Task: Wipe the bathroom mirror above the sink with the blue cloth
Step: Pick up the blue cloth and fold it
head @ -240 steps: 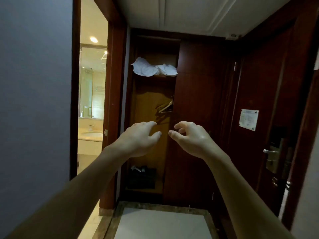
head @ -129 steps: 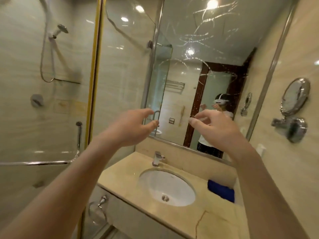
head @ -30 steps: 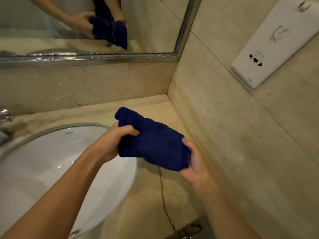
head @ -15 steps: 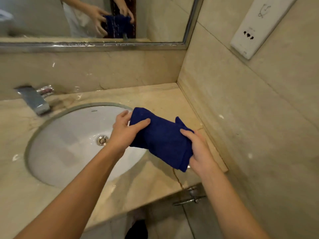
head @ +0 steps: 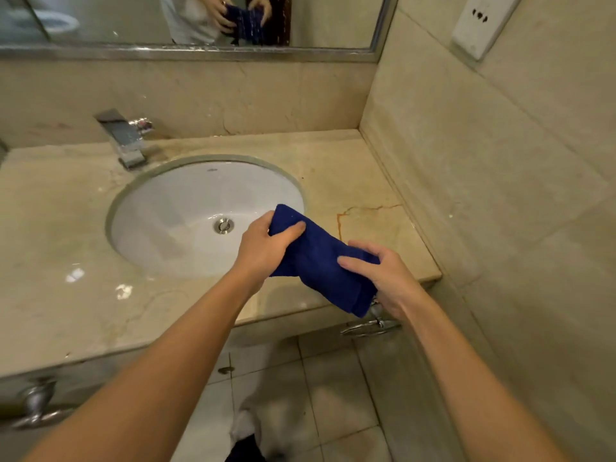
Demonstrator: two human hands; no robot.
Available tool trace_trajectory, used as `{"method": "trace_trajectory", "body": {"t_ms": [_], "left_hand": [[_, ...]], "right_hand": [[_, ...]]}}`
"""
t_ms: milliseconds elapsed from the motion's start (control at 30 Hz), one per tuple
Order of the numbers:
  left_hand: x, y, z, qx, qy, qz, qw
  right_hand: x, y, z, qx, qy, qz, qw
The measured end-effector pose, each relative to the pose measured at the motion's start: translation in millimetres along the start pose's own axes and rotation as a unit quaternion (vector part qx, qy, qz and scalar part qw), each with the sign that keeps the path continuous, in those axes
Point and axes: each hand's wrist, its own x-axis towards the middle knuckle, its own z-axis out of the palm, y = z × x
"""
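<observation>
Running along the left, the polished beige stone counter [head: 60, 268] carries a boxy chrome faucet [head: 125, 140] and an oval white sink [head: 173, 215] with a round metal drain. Above, only the lower strip of the mirror [head: 116, 18] shows, its steel frame cut off by the top edge; the reflection of the hands is small and blurred. The left hand [head: 263, 250] grips the upper end of the blue cloth [head: 320, 258], thumb curled over its plush, bunched fabric. The cloth slants down to the right hand [head: 383, 276], whose fingers wrap its lower end, off the counter, over the front edge. A white wall plate [head: 480, 25] is clipped at top right.
</observation>
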Motion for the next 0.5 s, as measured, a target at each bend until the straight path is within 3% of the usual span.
{"method": "trace_trajectory", "body": {"t_ms": [133, 233, 367, 500], "left_hand": [[8.6, -12.5, 8.0, 0.012, -0.030, -0.010, 0.999], [17.1, -21.8, 24.9, 0.007, -0.043, -0.040, 0.998], [25.4, -24.7, 37.6, -0.011, -0.040, -0.089, 0.995], [36.8, -23.4, 31.1, 0.052, -0.087, -0.132, 0.986]], "right_hand": [[-3.8, 6.6, -9.9, -0.090, -0.067, 0.022, 0.993], [5.5, 13.1, -15.6, -0.138, 0.016, -0.023, 0.990], [23.6, 23.8, -23.3, -0.071, 0.076, -0.047, 0.993], [38.0, 39.0, -10.0, 0.032, 0.079, 0.020, 0.996]]}}
